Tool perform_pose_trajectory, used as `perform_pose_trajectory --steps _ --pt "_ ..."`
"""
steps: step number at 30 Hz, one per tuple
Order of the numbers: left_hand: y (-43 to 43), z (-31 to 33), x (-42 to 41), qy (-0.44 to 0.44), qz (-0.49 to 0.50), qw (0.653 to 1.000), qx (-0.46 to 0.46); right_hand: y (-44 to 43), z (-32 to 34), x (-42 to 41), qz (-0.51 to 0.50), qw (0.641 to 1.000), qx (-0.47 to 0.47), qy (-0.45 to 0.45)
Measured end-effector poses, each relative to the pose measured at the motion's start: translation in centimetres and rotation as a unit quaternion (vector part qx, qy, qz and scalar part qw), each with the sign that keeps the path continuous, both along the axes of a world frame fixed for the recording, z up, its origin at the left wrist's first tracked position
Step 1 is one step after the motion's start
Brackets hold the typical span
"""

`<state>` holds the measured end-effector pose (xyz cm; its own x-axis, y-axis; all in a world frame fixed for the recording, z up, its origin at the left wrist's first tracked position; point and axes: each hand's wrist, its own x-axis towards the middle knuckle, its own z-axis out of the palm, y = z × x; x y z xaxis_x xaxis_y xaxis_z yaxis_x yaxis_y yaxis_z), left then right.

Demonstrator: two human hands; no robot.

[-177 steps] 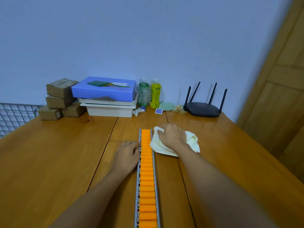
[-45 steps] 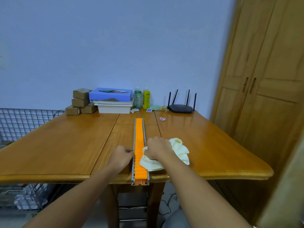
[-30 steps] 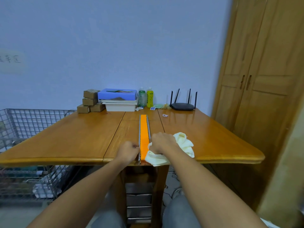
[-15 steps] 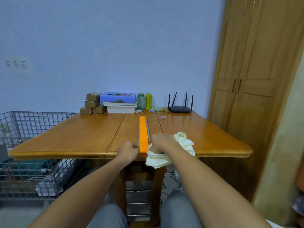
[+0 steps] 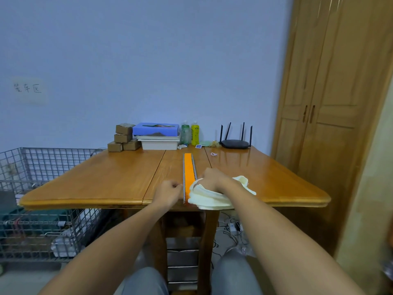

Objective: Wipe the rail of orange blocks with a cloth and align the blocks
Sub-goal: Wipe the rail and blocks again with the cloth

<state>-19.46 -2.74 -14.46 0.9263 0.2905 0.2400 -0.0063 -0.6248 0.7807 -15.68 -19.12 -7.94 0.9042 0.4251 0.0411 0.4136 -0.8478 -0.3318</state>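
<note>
Orange blocks [image 5: 188, 167] sit in the rail [image 5: 194, 165], which runs to the near edge of the tabletop [image 5: 106, 182]. There the right hand [image 5: 210, 179] grips the cream cloth [image 5: 212, 200] against it; the curled left hand [image 5: 168, 191] braces its left side, grip unclear. Wiping looks nearly finished; alignment likely remains.

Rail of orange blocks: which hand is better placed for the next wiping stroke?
Right. The right hand grips the cloth against the rail; the left hand, curled at its left edge, holds no cloth.
</note>
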Motion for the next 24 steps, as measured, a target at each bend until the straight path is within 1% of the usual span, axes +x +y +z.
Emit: perform_pose_trajectory --steps 5,7,9,11,13,15,16,19,21,24 --pt "0.7 1.7 1.6 -0.016 -0.04 0.993 -0.114 1.2 2.6 1.5 0.026 0.998 0.06 0.005" --pt "0.8 2.4 2.1 -0.033 -0.058 0.983 -0.174 1.6 4.0 2.2 0.038 0.997 0.071 -0.003" --pt "0.9 3.4 2.7 -0.048 -0.059 0.964 -0.256 2.2 5.1 2.6 0.04 0.993 0.11 -0.017" --pt "1.1 4.5 3.5 -0.064 -0.074 0.935 -0.34 3.0 5.7 3.3 0.03 0.983 0.179 -0.016" --pt "1.6 5.7 4.3 -0.07 -0.113 0.91 -0.393 4.1 5.8 4.0 0.024 0.966 0.258 -0.01" --pt "1.8 6.7 5.1 -0.067 -0.159 0.893 -0.415 5.6 5.7 5.1 0.006 0.933 0.36 0.005" --pt "1.9 7.2 5.6 -0.06 -0.18 0.888 -0.419 6.2 5.6 5.9 0.0 0.918 0.396 0.013" --pt "1.8 8.8 7.3 -0.047 -0.219 0.874 -0.432 7.9 5.6 8.3 -0.025 0.891 0.453 0.018" --pt "2.3 9.8 8.7 -0.065 -0.197 0.884 -0.419 8.5 5.7 9.7 -0.043 0.868 0.494 0.033" --pt "3.1 10.7 11.2 -0.123 -0.117 0.91 -0.377 9.1 5.7 11.8 -0.03 0.86 0.507 0.036"
